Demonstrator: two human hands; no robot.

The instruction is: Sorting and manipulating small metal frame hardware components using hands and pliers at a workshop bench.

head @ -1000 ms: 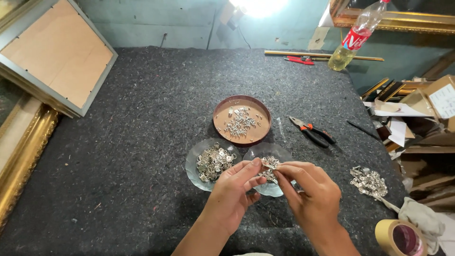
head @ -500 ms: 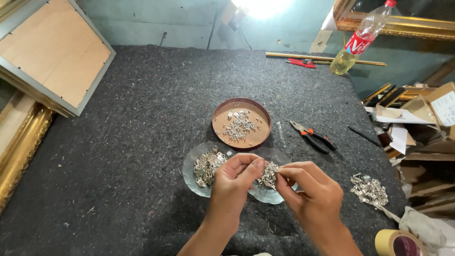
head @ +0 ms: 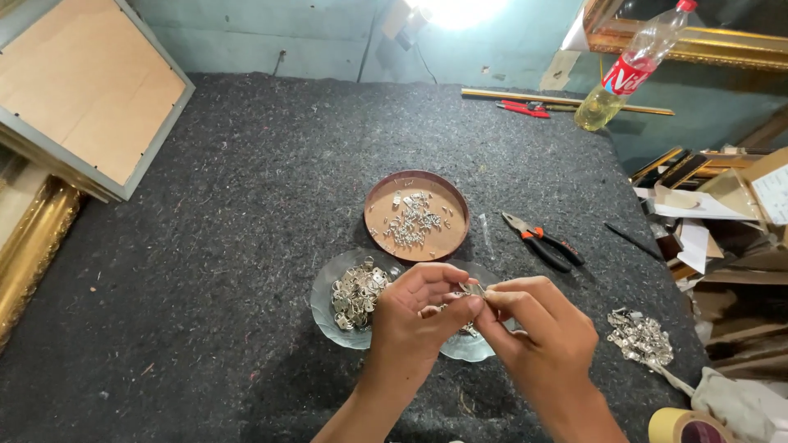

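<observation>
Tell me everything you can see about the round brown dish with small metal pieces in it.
The round brown dish is a shallow tray with a low, darker rim and a lighter tan floor; its material is unclear. It lies flat on the dark felt-covered table, beyond the two glass dishes and left of the pliers. A loose heap of small silvery metal pieces sits near its middle, with a few scattered apart. Neither hand touches it.

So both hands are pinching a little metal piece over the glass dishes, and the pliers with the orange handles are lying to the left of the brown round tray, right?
Not quite. The pliers lie to the right of the brown round tray, not the left, as the head view shows. The rest holds: the left hand and right hand pinch a small metal piece over the glass dishes.
</observation>
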